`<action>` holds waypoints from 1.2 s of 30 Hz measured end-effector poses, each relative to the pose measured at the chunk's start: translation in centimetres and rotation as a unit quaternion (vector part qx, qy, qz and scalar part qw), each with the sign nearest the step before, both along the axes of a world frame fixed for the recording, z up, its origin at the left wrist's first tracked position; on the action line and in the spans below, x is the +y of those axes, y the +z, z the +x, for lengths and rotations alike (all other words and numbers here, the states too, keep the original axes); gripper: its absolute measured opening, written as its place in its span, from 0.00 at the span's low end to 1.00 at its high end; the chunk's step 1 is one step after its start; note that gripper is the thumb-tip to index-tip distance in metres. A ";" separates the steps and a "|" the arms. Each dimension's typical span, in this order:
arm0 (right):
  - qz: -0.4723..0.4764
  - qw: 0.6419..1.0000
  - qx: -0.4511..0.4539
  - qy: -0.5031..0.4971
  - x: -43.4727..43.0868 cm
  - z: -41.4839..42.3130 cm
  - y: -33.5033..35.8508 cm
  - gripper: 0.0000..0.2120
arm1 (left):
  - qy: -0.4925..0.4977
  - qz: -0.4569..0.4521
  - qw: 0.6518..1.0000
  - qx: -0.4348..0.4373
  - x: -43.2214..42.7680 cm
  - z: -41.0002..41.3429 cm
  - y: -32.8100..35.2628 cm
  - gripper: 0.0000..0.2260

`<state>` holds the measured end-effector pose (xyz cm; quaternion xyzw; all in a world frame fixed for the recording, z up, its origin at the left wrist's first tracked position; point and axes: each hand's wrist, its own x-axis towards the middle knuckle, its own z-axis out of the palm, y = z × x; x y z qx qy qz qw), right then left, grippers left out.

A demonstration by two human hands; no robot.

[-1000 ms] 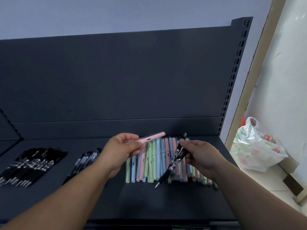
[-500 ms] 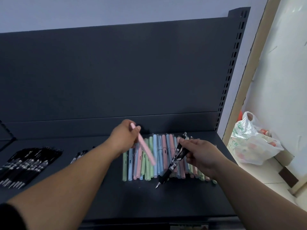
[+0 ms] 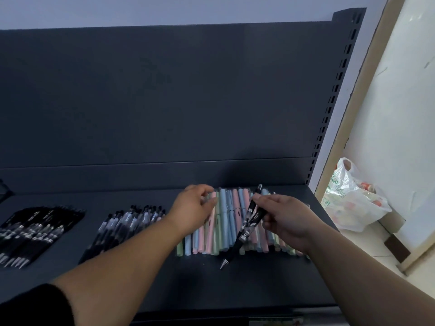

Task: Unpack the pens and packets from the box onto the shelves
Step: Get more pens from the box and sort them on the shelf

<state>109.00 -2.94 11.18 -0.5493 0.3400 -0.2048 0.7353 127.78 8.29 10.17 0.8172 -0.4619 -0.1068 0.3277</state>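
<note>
Since half a second ago, in the head view, the left hand [image 3: 193,208] has lowered the pink pen [image 3: 212,216] onto the left end of the pastel pen row [image 3: 227,222]. Its fingers are loosely bent there, and whether they grip or only touch is too blurred to tell. The right hand [image 3: 287,217] pinches the black pens [image 3: 249,223] above the row's middle. Best to square the pink pen parallel with its neighbours, then carry the black ones to the black pile [image 3: 127,222] left of the row.

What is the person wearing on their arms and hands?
No gloves, rings or watch show on the left hand or the right hand. A black sleeve covers the left upper arm; the right arm shows no sleeve.
</note>
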 end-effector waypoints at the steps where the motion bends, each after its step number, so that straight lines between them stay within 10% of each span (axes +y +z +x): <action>1: -0.003 1.000 -0.002 0.001 0.4 0.5 0.2 0.11 | -0.009 -0.025 0.999 0.020 0.7 -0.4 0.4 0.13; 9: -0.006 0.998 -0.022 0.059 6.8 8.8 1.5 0.07 | -0.072 -0.050 0.943 0.321 8.9 0.3 2.0 0.12; 30: 0.002 0.980 0.126 0.155 24.0 37.1 -0.5 0.02 | 0.269 0.014 0.953 0.138 35.9 31.4 -1.7 0.12; 36: -0.134 0.982 0.134 0.014 25.4 38.1 -1.2 0.30 | 0.212 0.010 0.964 0.159 34.3 32.8 -3.5 0.17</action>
